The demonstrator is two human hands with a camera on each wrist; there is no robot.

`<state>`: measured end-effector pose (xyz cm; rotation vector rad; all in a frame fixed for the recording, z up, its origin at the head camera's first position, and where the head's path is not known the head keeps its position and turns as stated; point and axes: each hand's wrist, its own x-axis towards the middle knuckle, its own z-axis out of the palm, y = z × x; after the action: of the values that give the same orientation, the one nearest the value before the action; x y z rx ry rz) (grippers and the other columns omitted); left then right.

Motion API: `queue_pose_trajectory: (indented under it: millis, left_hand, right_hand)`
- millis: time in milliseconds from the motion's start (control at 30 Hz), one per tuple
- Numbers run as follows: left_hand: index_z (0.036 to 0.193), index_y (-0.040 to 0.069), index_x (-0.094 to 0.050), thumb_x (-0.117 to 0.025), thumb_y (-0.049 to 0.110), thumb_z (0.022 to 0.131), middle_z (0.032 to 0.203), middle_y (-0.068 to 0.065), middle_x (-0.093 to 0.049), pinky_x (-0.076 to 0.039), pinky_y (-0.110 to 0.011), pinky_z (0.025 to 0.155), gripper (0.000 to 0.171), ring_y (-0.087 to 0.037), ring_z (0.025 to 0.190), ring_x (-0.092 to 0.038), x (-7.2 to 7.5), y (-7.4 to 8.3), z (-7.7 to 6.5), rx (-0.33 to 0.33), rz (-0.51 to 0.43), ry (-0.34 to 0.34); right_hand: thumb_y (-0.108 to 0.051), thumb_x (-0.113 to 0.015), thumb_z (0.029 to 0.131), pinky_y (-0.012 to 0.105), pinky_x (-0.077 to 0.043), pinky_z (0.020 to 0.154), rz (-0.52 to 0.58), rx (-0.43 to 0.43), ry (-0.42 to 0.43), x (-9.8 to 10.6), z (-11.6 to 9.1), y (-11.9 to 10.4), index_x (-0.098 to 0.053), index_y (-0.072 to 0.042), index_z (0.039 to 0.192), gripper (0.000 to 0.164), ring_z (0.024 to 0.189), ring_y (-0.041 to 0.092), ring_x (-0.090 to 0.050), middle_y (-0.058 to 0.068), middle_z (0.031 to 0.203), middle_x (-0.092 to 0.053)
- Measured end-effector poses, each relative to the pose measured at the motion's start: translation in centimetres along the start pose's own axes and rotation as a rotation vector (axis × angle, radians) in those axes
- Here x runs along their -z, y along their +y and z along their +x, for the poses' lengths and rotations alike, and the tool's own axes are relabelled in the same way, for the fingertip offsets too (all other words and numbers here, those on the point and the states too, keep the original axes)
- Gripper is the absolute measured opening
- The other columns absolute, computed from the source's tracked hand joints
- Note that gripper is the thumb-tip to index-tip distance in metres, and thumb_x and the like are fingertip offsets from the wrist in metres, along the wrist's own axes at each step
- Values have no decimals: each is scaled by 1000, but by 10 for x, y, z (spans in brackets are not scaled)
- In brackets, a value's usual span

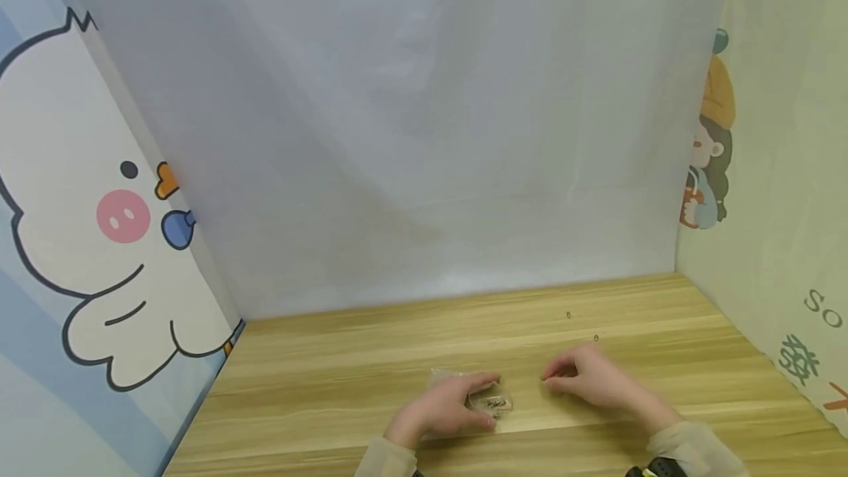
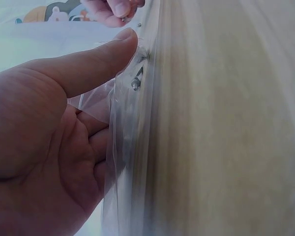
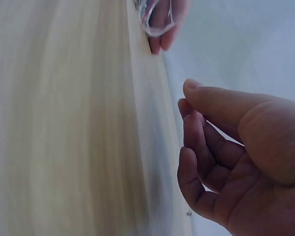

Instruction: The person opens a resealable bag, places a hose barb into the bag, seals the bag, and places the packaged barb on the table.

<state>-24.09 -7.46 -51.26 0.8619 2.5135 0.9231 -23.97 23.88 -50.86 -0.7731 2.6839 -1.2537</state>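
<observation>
My left hand [image 1: 447,405] curves around a clear plastic bag [image 1: 507,398] low on the table, thumb on the near side and fingers on the far side. Several small metal pieces [image 1: 495,403] show through the plastic; one shiny piece [image 2: 135,83] lies close to the thumb. To the right, my right hand [image 1: 589,375] hovers just over the wood, thumb and fingertips together. Between those fingertips, a tiny metal piece [image 2: 124,19] shows in the left wrist view. Its exact kind is too small to tell.
Two tiny dark pieces [image 1: 568,314] lie apart on the wooden table [image 1: 318,389], beyond the right hand. A pale sheet [image 1: 430,131] hangs along the back edge. Printed panels stand at the left [image 1: 53,168] and right [image 1: 782,168].
</observation>
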Motion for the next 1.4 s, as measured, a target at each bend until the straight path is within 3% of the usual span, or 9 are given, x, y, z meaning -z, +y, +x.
queue_pose_trajectory:
  millis: [367,733,1100,1400]
  left_hand:
    - [160,23,-53,-85,38,92,157,3,-57,-42,-45,120,76,-20,144,-52,3,1,0,4,-10,-16]
    - [160,25,-53,-85,37,93,157,6,-56,-43,-47,119,75,-18,143,-51,4,2,1,32,-37,-22]
    - [159,27,-53,-85,37,93,156,11,-56,-45,-47,117,74,-16,143,-51,5,1,1,37,-48,-39]
    - [160,26,-53,-84,37,94,156,11,-55,-45,-46,117,73,-16,143,-51,4,0,1,30,-61,-54]
  right_hand:
    - [-15,-79,97,25,-57,77,81,4,-41,-24,8,-23,-81,-7,102,9,85,5,-69,-7,94,-78]
    - [-16,-79,97,25,-57,74,97,54,-52,-43,18,-34,-83,-12,100,6,81,4,-67,-11,92,-77]
    - [-16,-80,97,25,-57,74,101,59,-22,-51,22,-46,-83,-11,100,6,81,4,-67,-10,92,-78]
    - [-17,-80,98,25,-57,77,104,11,-45,-50,20,-49,-83,-12,102,8,85,6,-69,-9,96,-78]
